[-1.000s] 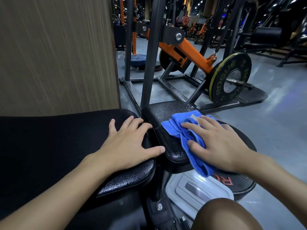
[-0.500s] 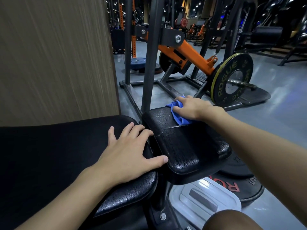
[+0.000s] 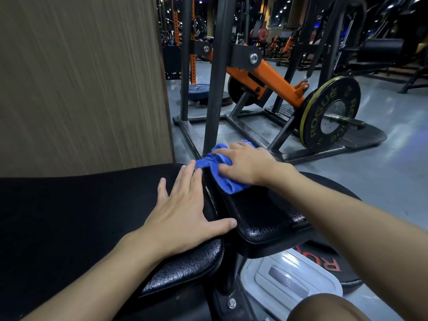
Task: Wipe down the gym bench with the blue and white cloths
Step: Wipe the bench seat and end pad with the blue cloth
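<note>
The blue cloth (image 3: 228, 184) lies bunched at the 11 o'clock corner of the small bench pad (image 3: 266, 218), pressed down by the right hand (image 3: 246, 164) with spread fingers. At the cloth's 8 o'clock, the left hand (image 3: 183, 212) rests flat, fingers straight, on the long pad (image 3: 69, 216). A weight plate (image 3: 324, 98) stands at 2 o'clock.

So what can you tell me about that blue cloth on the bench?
The blue cloth is a soft, towel-like rag, bunched and creased. It lies on the far left corner of the small black seat pad, by the gap to the larger pad. The right hand presses on its middle, hiding part; one end reaches toward the left hand; contact is unclear.
</note>
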A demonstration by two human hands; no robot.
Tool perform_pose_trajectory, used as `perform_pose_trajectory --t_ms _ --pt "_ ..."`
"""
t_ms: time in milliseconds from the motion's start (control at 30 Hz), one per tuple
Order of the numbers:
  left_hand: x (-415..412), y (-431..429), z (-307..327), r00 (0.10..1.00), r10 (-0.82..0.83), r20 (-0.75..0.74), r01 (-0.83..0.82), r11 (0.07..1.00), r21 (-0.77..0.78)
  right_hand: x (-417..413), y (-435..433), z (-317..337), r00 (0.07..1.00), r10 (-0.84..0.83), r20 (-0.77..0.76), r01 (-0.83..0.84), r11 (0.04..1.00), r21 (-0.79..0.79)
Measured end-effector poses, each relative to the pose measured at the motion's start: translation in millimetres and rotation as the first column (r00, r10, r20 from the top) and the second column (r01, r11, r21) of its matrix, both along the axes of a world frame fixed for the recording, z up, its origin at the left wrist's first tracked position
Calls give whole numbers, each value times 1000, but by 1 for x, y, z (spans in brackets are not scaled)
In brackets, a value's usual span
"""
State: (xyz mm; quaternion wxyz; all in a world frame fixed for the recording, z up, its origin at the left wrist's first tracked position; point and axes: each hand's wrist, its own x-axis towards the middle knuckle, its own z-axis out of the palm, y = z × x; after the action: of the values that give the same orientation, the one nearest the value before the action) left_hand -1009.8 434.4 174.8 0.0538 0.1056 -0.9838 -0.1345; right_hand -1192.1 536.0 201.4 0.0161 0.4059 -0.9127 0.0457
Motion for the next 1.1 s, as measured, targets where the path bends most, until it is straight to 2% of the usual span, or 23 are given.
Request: perform_pose_trajectory --t_ms 200,300,400,567,700,933,1000,1100 --pt "-1 0 0 1000 -17 -3 17 1000 5 -34 55 5 964 -262 47 259 964 62" --pt "-2 0 0 999 -41 -7 42 999 16 -24 60 3 949 -314 12 312 945 95" --pt "-1 -1 1 996 -55 -69 61 995 81 12 49 0 962 -259 -85 266 960 84" --pt "-1 -3 1 990 -20 -137 42 987 157 78 36 -8 986 -38 -165 48 997 61" --pt "0 -3 1 993 -13 -119 31 988 150 71 52 -9 990 -18 -141 16 1000 -10" --pt "1 -1 3 995 -32 -99 43 993 110 20 114 -1 940 -339 19 340 939 -52" --pt "-1 0 3 995 -37 -94 47 993 106 30 118 -6 927 -372 -38 369 927 -74" --pt "-2 1 4 994 -44 -99 56 990 126 65 114 -20 910 -350 -222 317 933 -170"
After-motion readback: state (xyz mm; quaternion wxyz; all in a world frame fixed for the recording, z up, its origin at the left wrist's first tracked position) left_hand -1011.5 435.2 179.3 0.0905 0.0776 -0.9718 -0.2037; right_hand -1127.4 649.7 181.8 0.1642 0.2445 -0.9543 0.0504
